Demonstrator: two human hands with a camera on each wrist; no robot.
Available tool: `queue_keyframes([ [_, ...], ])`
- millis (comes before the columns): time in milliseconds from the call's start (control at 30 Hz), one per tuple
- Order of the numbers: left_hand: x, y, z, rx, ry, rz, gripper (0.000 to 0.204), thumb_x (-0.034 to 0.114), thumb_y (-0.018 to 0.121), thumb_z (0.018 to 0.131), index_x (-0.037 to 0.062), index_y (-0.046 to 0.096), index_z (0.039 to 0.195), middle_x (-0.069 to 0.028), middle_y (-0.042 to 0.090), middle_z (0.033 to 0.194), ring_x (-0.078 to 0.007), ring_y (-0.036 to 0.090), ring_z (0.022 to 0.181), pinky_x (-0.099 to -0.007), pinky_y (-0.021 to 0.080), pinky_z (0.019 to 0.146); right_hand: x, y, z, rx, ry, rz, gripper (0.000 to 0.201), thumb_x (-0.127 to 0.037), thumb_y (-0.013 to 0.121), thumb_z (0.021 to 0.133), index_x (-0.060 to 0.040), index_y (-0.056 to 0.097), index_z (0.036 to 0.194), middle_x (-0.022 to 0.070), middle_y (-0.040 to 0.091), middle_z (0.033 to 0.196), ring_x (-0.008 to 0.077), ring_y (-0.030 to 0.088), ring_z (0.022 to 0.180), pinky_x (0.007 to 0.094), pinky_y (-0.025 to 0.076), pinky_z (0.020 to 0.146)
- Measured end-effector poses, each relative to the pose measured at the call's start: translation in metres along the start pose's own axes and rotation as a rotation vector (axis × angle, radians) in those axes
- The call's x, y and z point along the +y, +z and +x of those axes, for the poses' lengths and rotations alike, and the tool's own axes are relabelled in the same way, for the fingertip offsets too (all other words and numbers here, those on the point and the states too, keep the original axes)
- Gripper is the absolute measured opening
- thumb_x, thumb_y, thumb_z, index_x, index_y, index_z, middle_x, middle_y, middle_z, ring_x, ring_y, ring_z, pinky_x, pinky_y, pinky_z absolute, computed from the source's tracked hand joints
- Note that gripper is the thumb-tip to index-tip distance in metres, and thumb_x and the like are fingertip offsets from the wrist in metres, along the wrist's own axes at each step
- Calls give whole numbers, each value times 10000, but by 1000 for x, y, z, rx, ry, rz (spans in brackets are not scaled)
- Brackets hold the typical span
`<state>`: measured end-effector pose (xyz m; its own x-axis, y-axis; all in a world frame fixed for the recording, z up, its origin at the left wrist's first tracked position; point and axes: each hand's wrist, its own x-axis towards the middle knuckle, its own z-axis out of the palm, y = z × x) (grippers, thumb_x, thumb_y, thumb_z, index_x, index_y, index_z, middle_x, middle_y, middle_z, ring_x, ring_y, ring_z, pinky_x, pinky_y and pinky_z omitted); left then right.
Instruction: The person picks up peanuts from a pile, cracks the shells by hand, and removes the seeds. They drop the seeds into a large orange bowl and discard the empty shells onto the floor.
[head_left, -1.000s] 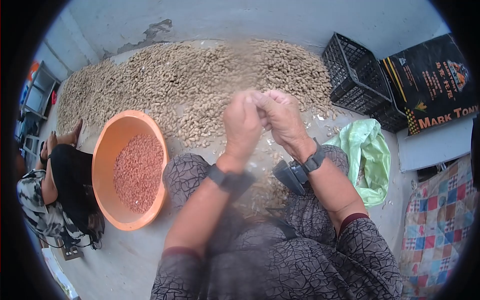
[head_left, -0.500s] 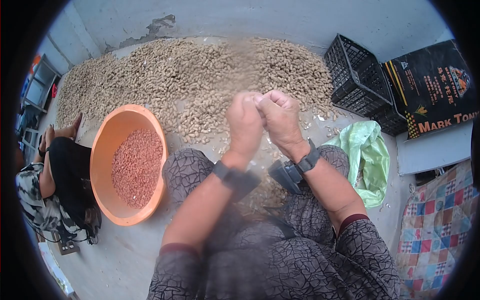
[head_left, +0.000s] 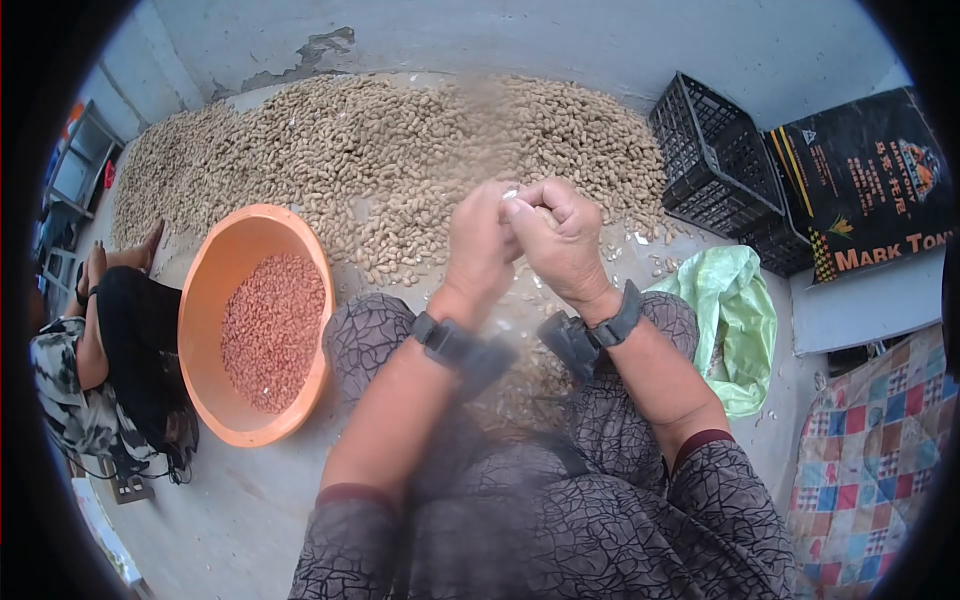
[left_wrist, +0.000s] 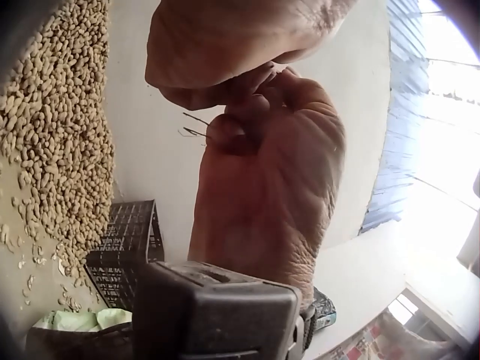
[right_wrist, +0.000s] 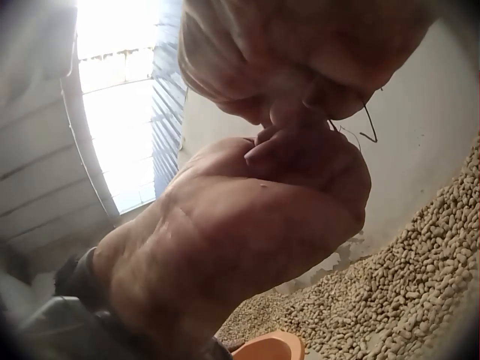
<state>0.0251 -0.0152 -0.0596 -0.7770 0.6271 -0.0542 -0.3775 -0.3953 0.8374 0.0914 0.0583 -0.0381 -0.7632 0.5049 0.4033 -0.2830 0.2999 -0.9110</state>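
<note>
Both hands meet fingertip to fingertip in front of the knees. My left hand (head_left: 477, 240), slightly blurred, bends its fingers toward the other hand. My right hand (head_left: 562, 240) has its fingers curled in, with the thumb on top. Between the thumbs a small pale bit of peanut (head_left: 511, 193) shows; the rest is hidden by the fingers. Thin dark strands (left_wrist: 193, 126) stick out from the pinched fingers in the left wrist view. Beyond the hands spreads a big heap of unshelled peanuts (head_left: 380, 165).
An orange basin (head_left: 208, 345) of shelled reddish kernels (head_left: 275, 335) stands at the left, near a seated person (head_left: 125, 340). To the right are a green sack (head_left: 735, 340), black crates (head_left: 725, 170) and a black printed bag (head_left: 865, 185). Bits of shell lie below the hands.
The hands stay joined at nearly the same place while their fingers shift. A pale bit now shows between the thumbs. The right fingers look more curled than a second ago.
</note>
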Motion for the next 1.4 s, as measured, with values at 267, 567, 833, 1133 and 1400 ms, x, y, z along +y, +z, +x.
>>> queue_keyframes([
  [267,-1,-8,5,-44,-279,-247,202,235,456,903,77,509,789,11,473,665,-78,422,514,-227,293,432,6,-23,10,-151,-630,-547,41,-37,612,756,-26,573,749,99,548,625,228,558,520,324,445,481],
  [567,6,-9,4,-111,-311,-229,290,325,441,952,75,543,845,50,400,565,-38,301,426,-186,235,380,1,-23,12,-37,-73,-221,116,-106,634,808,-12,588,757,19,558,601,70,510,505,235,394,445],
  [833,29,-3,-2,-294,-346,68,299,268,474,949,19,540,1100,73,371,607,-10,303,470,-148,241,400,-21,-63,29,-381,440,-6,176,-195,659,781,-34,621,720,-21,533,579,21,444,493,173,327,421],
  [1133,22,-2,2,-332,-274,109,302,249,487,943,5,532,1116,68,419,624,-6,325,468,-149,243,397,-22,-57,26,-442,444,-88,132,-152,634,777,-27,634,736,-6,544,584,40,461,489,200,365,433],
  [1400,25,-4,-1,-316,-243,-87,291,167,482,930,-31,516,1141,34,465,628,-22,355,464,-142,267,400,-1,-66,31,-269,382,-113,242,-233,609,798,-30,605,666,-7,503,520,47,433,411,184,326,380],
])
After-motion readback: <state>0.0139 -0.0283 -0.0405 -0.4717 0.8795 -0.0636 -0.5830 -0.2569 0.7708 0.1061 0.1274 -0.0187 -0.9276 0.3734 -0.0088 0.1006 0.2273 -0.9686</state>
